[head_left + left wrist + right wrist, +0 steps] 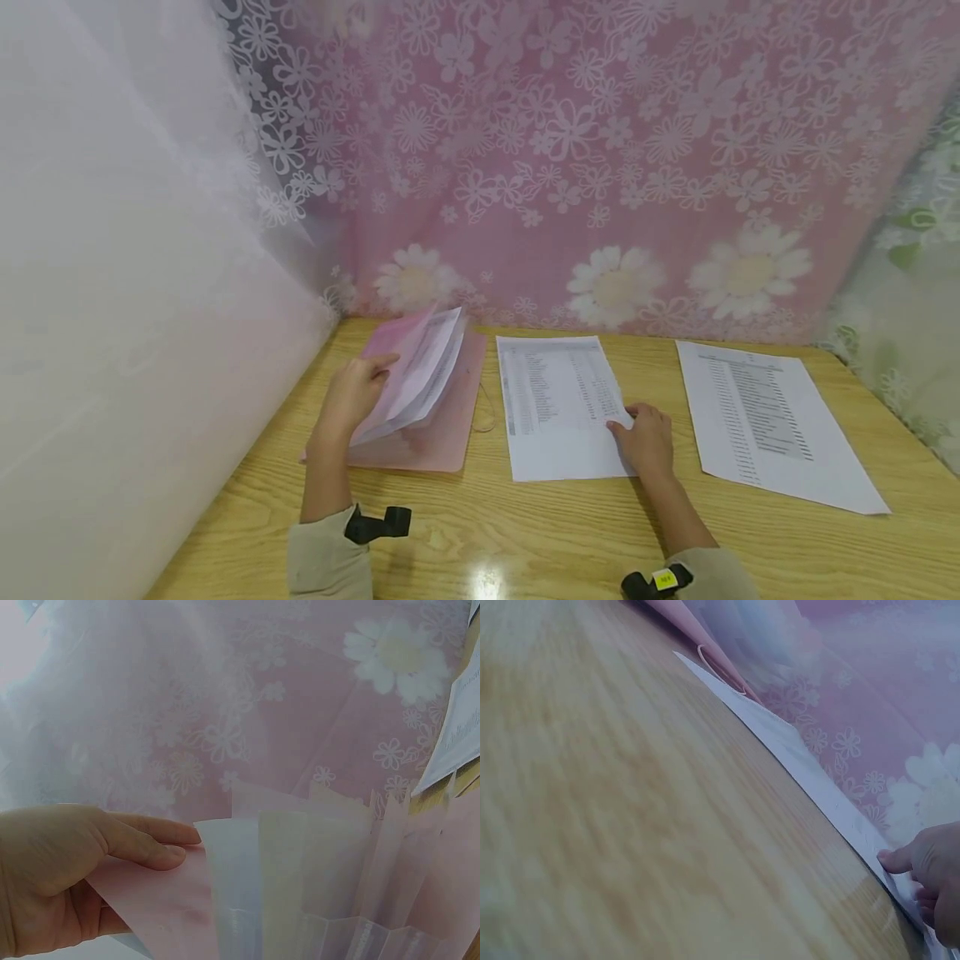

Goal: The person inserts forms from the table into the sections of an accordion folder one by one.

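Note:
A pink expanding file folder [446,454] stands partly open on the left of the table, with white printed sheets [435,375] fanned up inside it. My left hand [351,398] grips its raised front cover, thumb and fingers on either side, as the left wrist view shows close up beside the folder's pleated dividers [281,877]. A printed sheet of paper [558,408] lies to the right of the folder. On that sheet's right edge, my right hand [649,440] pinches the paper, the thumb on top.
Further right lies another printed sheet [772,425], set at a slant. A thin elastic loop [486,408] trails from the folder onto the wooden table [465,533]. A pink floral curtain [540,192] rises behind, and a white sheet [135,275] hangs along the left.

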`<move>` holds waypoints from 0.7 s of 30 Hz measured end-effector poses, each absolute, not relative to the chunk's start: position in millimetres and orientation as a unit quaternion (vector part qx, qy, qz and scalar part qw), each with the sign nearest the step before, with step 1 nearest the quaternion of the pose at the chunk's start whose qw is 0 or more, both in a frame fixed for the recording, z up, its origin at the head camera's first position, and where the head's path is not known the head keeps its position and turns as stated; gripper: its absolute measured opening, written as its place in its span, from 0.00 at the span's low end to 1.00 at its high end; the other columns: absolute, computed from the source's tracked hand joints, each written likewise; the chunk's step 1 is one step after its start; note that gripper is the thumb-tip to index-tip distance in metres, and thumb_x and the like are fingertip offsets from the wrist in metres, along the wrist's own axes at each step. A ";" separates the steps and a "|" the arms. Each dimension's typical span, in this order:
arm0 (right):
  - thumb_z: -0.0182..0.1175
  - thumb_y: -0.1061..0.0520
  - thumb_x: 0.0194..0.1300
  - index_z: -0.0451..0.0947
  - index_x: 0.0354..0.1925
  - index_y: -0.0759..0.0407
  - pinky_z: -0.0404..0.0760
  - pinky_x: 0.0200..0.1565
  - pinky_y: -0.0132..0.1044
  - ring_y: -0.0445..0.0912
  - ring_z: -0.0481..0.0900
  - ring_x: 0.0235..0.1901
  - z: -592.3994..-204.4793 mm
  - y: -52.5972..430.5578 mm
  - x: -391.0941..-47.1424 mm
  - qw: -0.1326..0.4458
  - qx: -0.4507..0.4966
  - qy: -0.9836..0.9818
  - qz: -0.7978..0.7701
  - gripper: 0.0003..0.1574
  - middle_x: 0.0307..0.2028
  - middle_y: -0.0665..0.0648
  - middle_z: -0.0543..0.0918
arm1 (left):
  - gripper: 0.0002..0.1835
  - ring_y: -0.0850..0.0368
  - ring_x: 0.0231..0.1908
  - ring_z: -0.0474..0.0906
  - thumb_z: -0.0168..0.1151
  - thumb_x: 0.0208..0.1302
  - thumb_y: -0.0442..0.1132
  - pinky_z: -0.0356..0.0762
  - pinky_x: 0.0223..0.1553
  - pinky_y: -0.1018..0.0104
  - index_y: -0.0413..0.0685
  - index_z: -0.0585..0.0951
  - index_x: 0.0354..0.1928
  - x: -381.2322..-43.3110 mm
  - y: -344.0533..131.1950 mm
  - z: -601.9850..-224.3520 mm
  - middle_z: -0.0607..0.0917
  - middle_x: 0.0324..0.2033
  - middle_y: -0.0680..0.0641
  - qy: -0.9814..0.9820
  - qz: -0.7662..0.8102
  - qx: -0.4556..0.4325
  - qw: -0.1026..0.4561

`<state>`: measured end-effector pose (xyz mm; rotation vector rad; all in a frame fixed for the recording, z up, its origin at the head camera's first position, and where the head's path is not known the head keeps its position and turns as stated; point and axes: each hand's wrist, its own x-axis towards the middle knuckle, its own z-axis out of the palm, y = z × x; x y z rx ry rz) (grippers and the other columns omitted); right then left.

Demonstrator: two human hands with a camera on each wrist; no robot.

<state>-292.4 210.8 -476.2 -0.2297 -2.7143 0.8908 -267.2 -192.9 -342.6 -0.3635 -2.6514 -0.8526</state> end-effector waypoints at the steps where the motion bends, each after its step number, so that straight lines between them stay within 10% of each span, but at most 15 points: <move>1: 0.62 0.58 0.58 0.70 0.49 0.74 0.59 0.53 0.56 0.65 0.60 0.53 -476.2 210.1 -291.7 0.142 -0.078 -0.938 0.306 0.25 0.50 0.74 0.69 | 0.16 0.58 0.17 0.57 0.53 0.60 0.26 0.64 0.26 0.61 0.36 0.79 0.50 -267.1 -193.0 -342.6 0.83 0.33 0.40 -0.931 -0.299 -0.127 0.166; 21: 0.66 0.57 0.55 0.65 0.53 0.74 0.64 0.44 0.56 0.68 0.65 0.46 -474.0 208.8 -284.9 0.179 -0.107 -0.935 0.286 0.34 0.44 0.76 0.70 | 0.17 0.62 0.13 0.54 0.51 0.61 0.25 0.60 0.19 0.65 0.34 0.78 0.51 -265.3 -192.6 -342.6 0.82 0.32 0.38 -0.929 -0.314 -0.126 0.152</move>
